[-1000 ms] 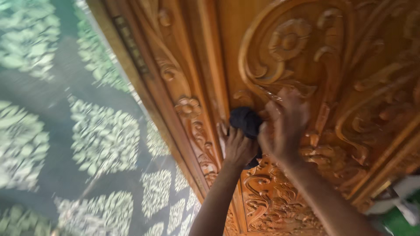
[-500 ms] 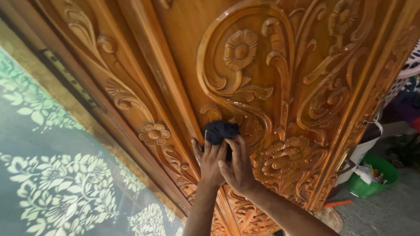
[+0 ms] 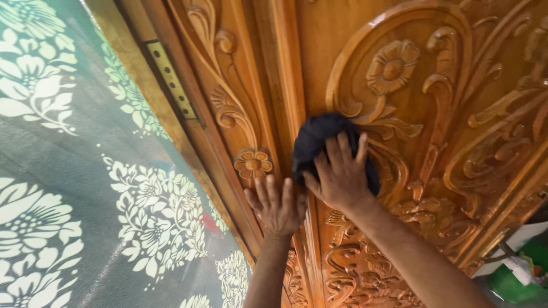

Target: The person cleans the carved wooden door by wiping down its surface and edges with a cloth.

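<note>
The fingers (image 3: 342, 149) of the right hand (image 3: 341, 178) are spread and pressed flat onto a dark cloth (image 3: 317, 140), pinning it against the carved wooden door (image 3: 434, 114) at the centre of the frame. The cloth sits bunched on the lower left curve of the oval carved border, just below and left of the carved flower (image 3: 393, 67). The left hand (image 3: 278, 208) lies just below and left of the right hand, fingers extended and slightly apart, resting flat on the door's raised moulding and gripping nothing. A smaller carved rosette (image 3: 253, 163) lies just above the left hand. A brass hinge (image 3: 171, 78) shows at the upper left of the door edge. A green patterned curtain (image 3: 85, 188) with pale leaf motifs fills the left of the frame. A green tub (image 3: 514, 285) shows at the lower right corner.
</note>
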